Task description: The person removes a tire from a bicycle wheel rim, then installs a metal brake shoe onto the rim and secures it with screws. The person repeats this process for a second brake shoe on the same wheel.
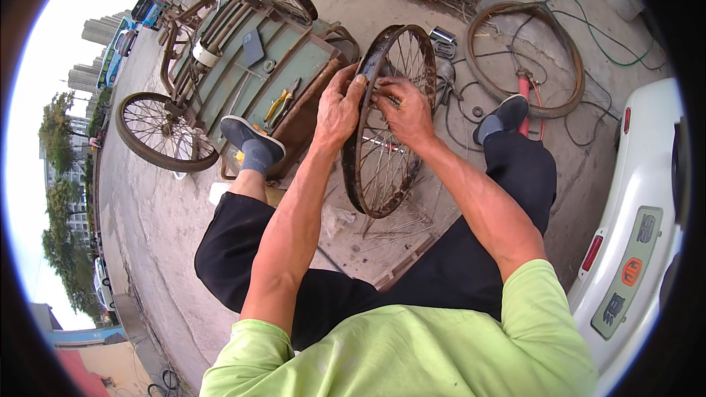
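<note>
A rusty spoked wheel (354, 176) stands upright on the ground between my legs, its rim bare and brown. My left hand (338, 109) is closed round the left side of the rim, thumb on its outer face. Across from it, my right hand (406, 112) reaches to the inner edge of the rim beside the spokes. Its fingers are bent in a pinch at the rim, and what lies between the fingertips is hidden. Several loose spokes (397, 235) lie on the ground below the wheel.
An overturned green cart (228, 88) at the left carries yellow-handled pliers (279, 105) and a phone (253, 47). At the right lie a tyre (572, 81), a red pump (523, 88) and dark hoses. A white vehicle (647, 176) stands close on my right.
</note>
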Action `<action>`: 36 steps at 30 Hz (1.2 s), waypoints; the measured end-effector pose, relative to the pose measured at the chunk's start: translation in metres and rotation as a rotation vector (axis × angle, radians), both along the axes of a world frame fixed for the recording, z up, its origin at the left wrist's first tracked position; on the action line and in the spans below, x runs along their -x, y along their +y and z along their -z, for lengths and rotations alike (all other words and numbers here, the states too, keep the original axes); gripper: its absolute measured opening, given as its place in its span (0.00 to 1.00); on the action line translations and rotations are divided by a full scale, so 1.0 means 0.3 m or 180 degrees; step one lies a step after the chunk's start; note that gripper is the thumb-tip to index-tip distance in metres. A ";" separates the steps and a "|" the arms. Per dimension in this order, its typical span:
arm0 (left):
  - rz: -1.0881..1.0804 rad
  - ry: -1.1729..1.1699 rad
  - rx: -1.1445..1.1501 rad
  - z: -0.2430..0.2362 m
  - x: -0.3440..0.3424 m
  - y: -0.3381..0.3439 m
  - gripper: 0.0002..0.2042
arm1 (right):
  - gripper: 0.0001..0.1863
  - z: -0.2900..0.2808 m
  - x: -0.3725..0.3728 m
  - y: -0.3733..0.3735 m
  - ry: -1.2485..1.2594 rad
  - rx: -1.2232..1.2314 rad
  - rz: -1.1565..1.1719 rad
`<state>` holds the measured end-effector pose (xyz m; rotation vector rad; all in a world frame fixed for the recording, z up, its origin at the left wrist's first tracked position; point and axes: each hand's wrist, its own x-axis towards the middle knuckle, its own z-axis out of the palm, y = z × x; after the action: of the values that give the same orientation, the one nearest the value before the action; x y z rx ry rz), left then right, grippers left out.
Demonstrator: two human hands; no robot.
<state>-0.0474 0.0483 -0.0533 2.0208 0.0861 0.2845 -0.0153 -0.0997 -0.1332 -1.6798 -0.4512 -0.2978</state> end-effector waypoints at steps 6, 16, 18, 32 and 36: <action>-0.0229 -0.0239 -0.0456 0.043 -0.012 0.033 0.21 | 0.10 0.005 -0.019 0.024 -0.0022 0.0160 -0.0171; -0.0436 -0.0121 -0.0224 0.028 0.017 0.032 0.21 | 0.11 0.017 0.053 0.019 0.0288 0.0003 -0.0823; -0.0421 -0.0145 -0.0226 0.033 0.019 0.027 0.21 | 0.13 0.061 0.031 0.025 0.0044 0.0054 -0.0774; -0.0380 -0.0119 -0.0329 0.010 0.023 0.003 0.21 | 0.17 0.183 -0.034 0.049 0.0689 -0.0647 -0.0791; -0.0413 -0.0025 -0.0499 -0.008 0.048 0.011 0.20 | 0.18 0.158 -0.002 0.046 0.1489 -0.0935 -0.0619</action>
<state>-0.0617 0.0517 -0.0509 2.1732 0.1956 0.3916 -0.0146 -0.0859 -0.1806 -1.3497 -0.2039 0.1668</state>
